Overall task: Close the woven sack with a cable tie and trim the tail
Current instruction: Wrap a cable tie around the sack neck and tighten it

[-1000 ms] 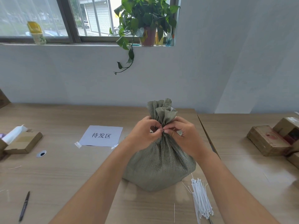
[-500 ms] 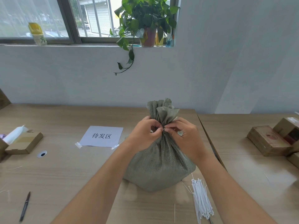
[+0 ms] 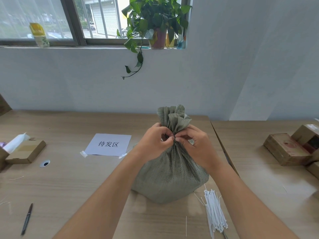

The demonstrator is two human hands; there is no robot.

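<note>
Hardly anything has shifted since a moment ago: both of my hands stay at the neck of the woven sack [image 3: 170, 171], only nudged a touch, and the sack stands where it stood, upright on the worktop [image 3: 72, 183] near the middle, with its gathered mouth fanning up above my knuckles. My left hand [image 3: 153, 141] comes in from the near left, forearm angled up and to the right, wrist slightly bent, the fingers [image 3: 163, 129] curled round the left of the neck and the thumb tip pressed toward the centre. My right hand [image 3: 194, 144] mirrors it from the near right, fingers curled over the cloth, thumb and forefinger pinched together right against the left thumb. Both pinches meet at the tightest point of the neck; whatever sits between the fingertips is too small to make out, so I cannot tell whether a tie is in them. Near right of the sack, just beside its base, lies a bundle of white cable ties [image 3: 214, 211], with one loose tie [image 3: 186, 225] to its left. Far left of the sack a taped paper sheet [image 3: 108, 144] lies flat, and a pen [image 3: 26, 219] rests at the near left
</note>
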